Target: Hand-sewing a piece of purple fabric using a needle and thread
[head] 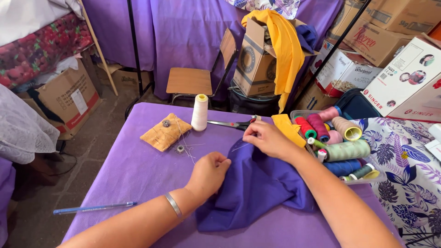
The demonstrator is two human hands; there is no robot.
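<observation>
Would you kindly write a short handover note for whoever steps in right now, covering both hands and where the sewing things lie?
Left hand: closed in a pinch grip on the edge of the purple fabric piece.
Right hand: fingertips pinched at the fabric's upper edge; a thin thread shows beside it, a needle cannot be made out.
Nearby: scissors, cream thread cone, tan pincushion, tray of thread spools at right, blue pen at the table's left edge.
Done: fabric laid out, thread apparently drawn.
Left: no stitching visible.
</observation>
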